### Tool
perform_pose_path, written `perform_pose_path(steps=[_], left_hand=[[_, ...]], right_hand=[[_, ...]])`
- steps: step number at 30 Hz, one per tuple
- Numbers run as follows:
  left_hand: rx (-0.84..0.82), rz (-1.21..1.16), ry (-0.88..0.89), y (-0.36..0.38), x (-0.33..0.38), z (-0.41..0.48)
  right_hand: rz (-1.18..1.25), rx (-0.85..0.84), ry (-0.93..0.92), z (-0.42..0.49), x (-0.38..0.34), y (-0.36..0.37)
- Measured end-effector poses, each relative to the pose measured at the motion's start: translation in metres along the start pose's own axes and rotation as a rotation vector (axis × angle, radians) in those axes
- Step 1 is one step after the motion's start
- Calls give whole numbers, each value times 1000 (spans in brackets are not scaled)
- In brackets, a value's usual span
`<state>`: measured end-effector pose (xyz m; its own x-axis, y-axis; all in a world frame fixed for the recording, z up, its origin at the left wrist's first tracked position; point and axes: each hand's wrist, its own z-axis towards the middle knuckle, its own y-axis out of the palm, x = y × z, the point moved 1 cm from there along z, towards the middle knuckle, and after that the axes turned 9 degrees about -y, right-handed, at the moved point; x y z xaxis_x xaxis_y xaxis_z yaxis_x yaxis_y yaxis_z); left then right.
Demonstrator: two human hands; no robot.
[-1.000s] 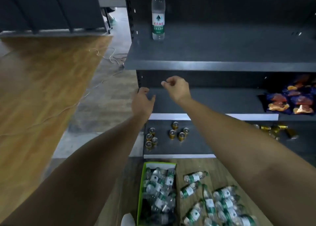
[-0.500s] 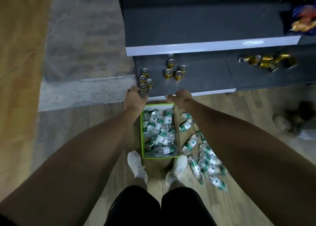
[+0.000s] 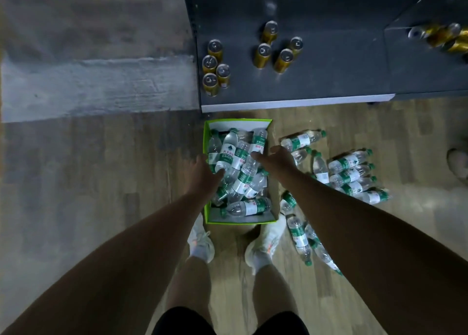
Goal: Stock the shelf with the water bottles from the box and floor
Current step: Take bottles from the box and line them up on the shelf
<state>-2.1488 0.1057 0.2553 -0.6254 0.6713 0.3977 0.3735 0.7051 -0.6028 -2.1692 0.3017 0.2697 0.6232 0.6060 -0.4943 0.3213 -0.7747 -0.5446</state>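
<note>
Box (image 3: 238, 220) before shelf (image 3: 329, 86)

Both arms extended downward; left hand (image 3: 205, 172), right hand (image 3: 278, 157) loosely spread (backs upward).

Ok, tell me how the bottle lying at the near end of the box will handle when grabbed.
The bottle lies on its side with a round body, so it will likely roll if nudged. Its clear plastic probably dents under a hard squeeze. With the green cap on, it may be full and weighty for its size.
</note>
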Motion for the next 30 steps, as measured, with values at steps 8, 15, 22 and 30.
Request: perform_pose_path(steps=[8,15,22,30], left_hand=[[-34,6,-77,86,-47,88],[-44,-22,-94,133,-62,150],[-31,47,-116,161,-60,191],[-8,80,-107,179,-57,223]], right_hand=[[112,-19,35,90,57,84],[194,21,20,155,80,129],[231,4,-61,195,82,148],[143,71,-115,252,72,166]])
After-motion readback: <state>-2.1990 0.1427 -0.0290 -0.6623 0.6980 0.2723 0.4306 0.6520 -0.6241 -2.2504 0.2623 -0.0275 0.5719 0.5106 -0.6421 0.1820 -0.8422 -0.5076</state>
